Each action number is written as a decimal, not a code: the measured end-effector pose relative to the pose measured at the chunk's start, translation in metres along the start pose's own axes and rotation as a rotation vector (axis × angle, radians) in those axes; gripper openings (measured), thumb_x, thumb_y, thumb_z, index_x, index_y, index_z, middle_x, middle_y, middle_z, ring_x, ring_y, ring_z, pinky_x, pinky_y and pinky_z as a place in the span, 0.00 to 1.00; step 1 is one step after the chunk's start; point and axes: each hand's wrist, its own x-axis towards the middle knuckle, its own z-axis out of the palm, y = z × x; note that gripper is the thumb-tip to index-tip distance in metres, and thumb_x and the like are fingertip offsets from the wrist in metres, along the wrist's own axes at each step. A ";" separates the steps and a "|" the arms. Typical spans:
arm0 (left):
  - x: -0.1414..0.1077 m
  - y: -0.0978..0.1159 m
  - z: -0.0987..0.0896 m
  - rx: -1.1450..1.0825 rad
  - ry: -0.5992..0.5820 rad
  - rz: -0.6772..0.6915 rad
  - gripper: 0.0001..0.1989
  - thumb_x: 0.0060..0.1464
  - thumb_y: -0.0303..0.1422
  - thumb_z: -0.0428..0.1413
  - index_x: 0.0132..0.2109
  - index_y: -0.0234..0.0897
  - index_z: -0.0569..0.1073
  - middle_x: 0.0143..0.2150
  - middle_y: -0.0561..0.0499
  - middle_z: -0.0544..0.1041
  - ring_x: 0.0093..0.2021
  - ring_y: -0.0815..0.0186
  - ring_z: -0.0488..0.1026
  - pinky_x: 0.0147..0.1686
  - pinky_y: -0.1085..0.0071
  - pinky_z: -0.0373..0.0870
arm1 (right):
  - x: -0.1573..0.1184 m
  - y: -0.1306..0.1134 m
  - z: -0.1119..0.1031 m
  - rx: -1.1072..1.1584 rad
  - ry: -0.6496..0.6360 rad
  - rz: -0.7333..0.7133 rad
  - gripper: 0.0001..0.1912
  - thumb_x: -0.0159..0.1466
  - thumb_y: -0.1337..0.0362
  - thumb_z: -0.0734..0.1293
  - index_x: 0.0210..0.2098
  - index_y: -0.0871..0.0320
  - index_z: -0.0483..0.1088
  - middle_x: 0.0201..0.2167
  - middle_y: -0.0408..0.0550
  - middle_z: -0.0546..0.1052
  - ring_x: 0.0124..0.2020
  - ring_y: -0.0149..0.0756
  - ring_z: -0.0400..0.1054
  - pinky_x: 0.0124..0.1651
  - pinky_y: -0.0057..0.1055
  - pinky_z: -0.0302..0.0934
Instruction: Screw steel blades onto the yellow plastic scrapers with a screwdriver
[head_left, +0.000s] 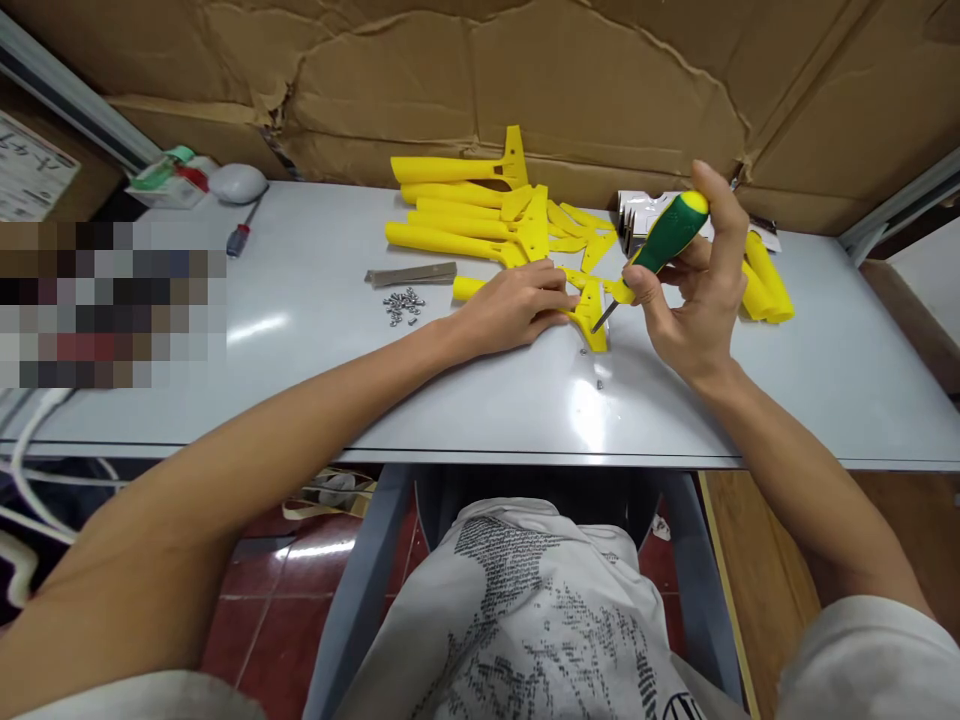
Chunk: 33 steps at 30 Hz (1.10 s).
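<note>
Closed round a yellow plastic handle piece (592,325), my left hand (517,305) presses it down on the grey-white table. My right hand (697,300) grips a green and yellow screwdriver (667,232), tilted, with its tip at the flared end of that piece. Two small screws (599,384) lie on the table just below the piece. A pile of small metal screws (403,304) sits left of my left hand, below a stack of flat metal strips (411,275).
More yellow handles (446,170) and flat yellow parts (596,250) lie behind my hands. Yellow pieces (769,280) rest at the right beside dark-and-white packages (637,215). Farther left are another screwdriver (239,238), a white rounded object (238,183) and a cardboard backing (420,80).
</note>
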 end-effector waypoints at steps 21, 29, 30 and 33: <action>0.001 0.001 -0.001 0.004 -0.021 -0.016 0.13 0.78 0.34 0.58 0.59 0.37 0.86 0.47 0.40 0.84 0.51 0.52 0.78 0.51 0.57 0.77 | 0.002 0.008 -0.001 0.057 -0.111 -0.032 0.44 0.75 0.32 0.67 0.83 0.36 0.55 0.81 0.53 0.69 0.53 0.49 0.84 0.45 0.44 0.86; 0.001 0.001 -0.001 0.000 -0.008 -0.005 0.14 0.80 0.34 0.56 0.57 0.36 0.87 0.47 0.40 0.84 0.51 0.53 0.80 0.54 0.55 0.78 | 0.021 0.002 -0.026 0.405 -0.450 0.110 0.43 0.73 0.36 0.73 0.81 0.34 0.57 0.63 0.48 0.81 0.65 0.56 0.83 0.60 0.60 0.86; 0.001 0.002 -0.001 -0.001 -0.006 -0.009 0.14 0.79 0.34 0.57 0.57 0.36 0.87 0.47 0.40 0.84 0.51 0.53 0.80 0.54 0.55 0.78 | 0.021 0.002 -0.026 0.391 -0.449 0.143 0.44 0.72 0.35 0.73 0.80 0.36 0.58 0.61 0.48 0.82 0.64 0.56 0.84 0.58 0.60 0.86; 0.002 0.003 -0.001 0.011 -0.004 -0.012 0.13 0.78 0.33 0.57 0.57 0.36 0.87 0.48 0.40 0.85 0.51 0.52 0.80 0.52 0.56 0.78 | 0.020 0.001 -0.026 0.353 -0.413 0.182 0.44 0.70 0.32 0.74 0.77 0.36 0.61 0.64 0.49 0.80 0.65 0.58 0.83 0.55 0.58 0.87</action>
